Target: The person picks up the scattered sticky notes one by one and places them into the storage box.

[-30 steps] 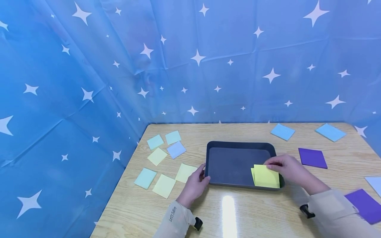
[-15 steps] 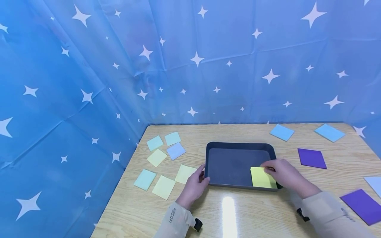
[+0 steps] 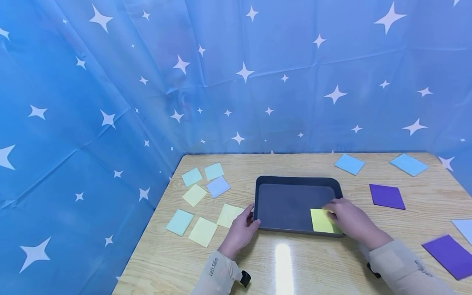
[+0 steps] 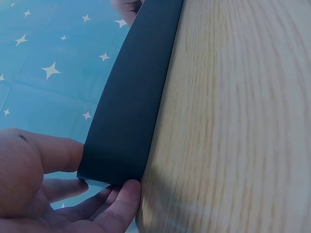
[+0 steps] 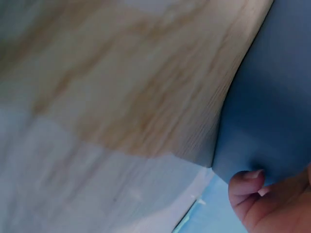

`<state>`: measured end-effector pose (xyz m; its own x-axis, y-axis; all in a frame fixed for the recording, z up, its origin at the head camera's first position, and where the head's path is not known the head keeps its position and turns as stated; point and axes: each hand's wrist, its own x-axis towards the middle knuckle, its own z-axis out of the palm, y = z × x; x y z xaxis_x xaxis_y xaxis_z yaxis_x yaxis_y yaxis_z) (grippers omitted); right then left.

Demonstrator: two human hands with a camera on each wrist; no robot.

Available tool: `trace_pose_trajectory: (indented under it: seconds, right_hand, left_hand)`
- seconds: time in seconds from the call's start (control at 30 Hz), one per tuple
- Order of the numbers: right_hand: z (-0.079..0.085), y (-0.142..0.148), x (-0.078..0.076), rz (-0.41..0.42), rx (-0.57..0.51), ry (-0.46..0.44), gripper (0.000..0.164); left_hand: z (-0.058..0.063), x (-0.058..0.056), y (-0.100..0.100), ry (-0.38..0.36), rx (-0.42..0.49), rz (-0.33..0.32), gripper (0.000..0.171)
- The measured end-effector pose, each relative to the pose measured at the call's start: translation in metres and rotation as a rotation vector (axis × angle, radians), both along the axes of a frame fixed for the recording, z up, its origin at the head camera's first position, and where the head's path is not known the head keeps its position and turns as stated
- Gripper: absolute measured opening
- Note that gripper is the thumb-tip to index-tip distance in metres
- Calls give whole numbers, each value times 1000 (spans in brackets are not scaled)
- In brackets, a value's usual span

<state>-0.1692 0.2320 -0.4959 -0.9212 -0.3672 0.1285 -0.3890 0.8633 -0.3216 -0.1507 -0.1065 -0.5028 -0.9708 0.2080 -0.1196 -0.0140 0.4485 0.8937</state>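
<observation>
A dark shallow tray [image 3: 285,203] stands on the wooden table. At its left end my left hand [image 3: 239,232] grips the wall near the front corner; in the left wrist view the thumb and fingers [image 4: 125,204] close round the tray's corner. Yellow sticky notes [image 3: 320,222] lie in the tray's front right corner. My right hand [image 3: 349,219] reaches over the right wall, its curled fingers pinching the notes at their right side and hiding part of them. The right wrist view shows a bent finger [image 5: 245,187] at the tray's outer wall.
Left of the tray lie several pale yellow notes [image 3: 203,232], mint notes [image 3: 180,222] and a pale blue note [image 3: 218,187]. To the right are purple notes [image 3: 387,196], blue notes [image 3: 350,164] and a white note [image 3: 464,227] at the view's edge. A starry curtain [image 3: 221,90] hangs behind.
My right hand has moved down and slightly left over the tray's corner. The top yellow note has gone down with it, lining up with the one beneath. My left hand stays put.
</observation>
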Motion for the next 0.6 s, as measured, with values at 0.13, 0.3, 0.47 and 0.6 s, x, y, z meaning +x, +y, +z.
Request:
trace_pose_trajectory:
  seconds: [0.13, 0.3, 0.47, 0.6]
  right_hand:
    - [-1, 0, 1, -1, 15, 27, 16]
    - [-1, -1, 1, 4, 43, 50, 15]
    - [-1, -2, 1, 3, 70, 76, 14]
    - [-1, -2, 2, -11, 61, 81, 15]
  left_hand:
    - [0, 0, 0, -13, 6, 6, 58]
    - [1, 0, 1, -9, 5, 7, 58]
    - [1, 1, 1, -7, 5, 9, 58]
    - [1, 1, 1, -7, 2, 12, 58]
